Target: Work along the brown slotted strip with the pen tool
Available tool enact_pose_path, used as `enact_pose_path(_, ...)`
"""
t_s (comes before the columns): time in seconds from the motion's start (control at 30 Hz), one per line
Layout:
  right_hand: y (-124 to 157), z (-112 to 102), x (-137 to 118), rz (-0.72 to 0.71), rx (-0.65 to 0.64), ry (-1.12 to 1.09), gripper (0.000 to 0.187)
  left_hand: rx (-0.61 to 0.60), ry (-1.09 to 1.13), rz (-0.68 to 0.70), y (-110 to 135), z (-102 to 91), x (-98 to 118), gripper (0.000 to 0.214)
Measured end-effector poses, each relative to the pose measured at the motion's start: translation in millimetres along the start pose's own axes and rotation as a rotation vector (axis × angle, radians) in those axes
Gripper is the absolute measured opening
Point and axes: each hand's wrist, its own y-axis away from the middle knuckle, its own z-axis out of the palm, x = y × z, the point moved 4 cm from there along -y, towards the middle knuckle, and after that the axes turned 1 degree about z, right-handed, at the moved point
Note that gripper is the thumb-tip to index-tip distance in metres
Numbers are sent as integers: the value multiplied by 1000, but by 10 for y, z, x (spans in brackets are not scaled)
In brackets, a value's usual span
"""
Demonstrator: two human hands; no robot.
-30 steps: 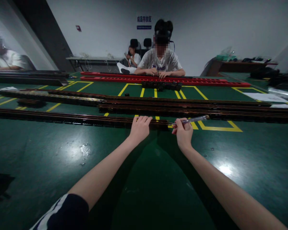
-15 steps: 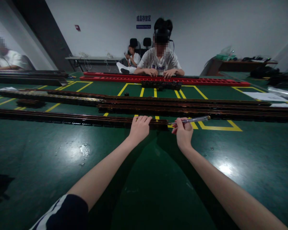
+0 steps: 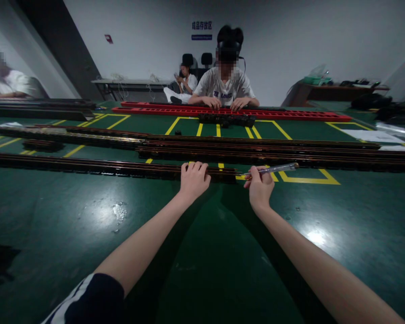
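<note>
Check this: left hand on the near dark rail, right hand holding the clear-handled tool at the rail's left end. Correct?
Wrong end: the head view shows the right hand holding the clear-handled tool at the right end of the near dark rail. The left hand is on that rail.

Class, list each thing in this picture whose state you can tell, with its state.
Near dark rail, lying lengthwise
Clear-handled tool, slanted, tip towards rail's end
Left hand, fingers bent over that rail
Right hand, closed around the tool
Red slotted rails, lying flat
White paper at right, lying flat
</note>
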Motion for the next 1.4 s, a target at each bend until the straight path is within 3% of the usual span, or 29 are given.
enact_pose_path(0.1,-15,-33,23,-35,33,62,27,0,7,14,-4,8,1,35)
enact_pose_path(0.23,15,-52,-34,-267,49,234,35,-9,30,2,-12,-9,-18,32)
enact_pose_path(0.37,64,-1,-105,-459,-44,279,36,-19,60,-13,-15,-47,-34,29)
enact_pose_path(0.6,83,90,-141,-585,-167,426,30,5,47,97,1,-79,36,26)
enact_pose_path(0.73,125,170,-94,-628,-286,496,24,15,41,133,9,-69,66,28)
enact_pose_path(0.83,159,222,-53,-685,-364,572,9,14,30,126,11,-57,71,31)
enact_pose_path(0.97,158,270,1,-697,-405,772,12,5,13,129,13,-33,70,28)
enact_pose_path(1.2,148,307,-36,-686,-384,835,9,18,40,145,17,-34,86,31)
enact_pose_path(1.4,51,211,9,-627,-273,816,15,1,30,144,8,-48,108,49)
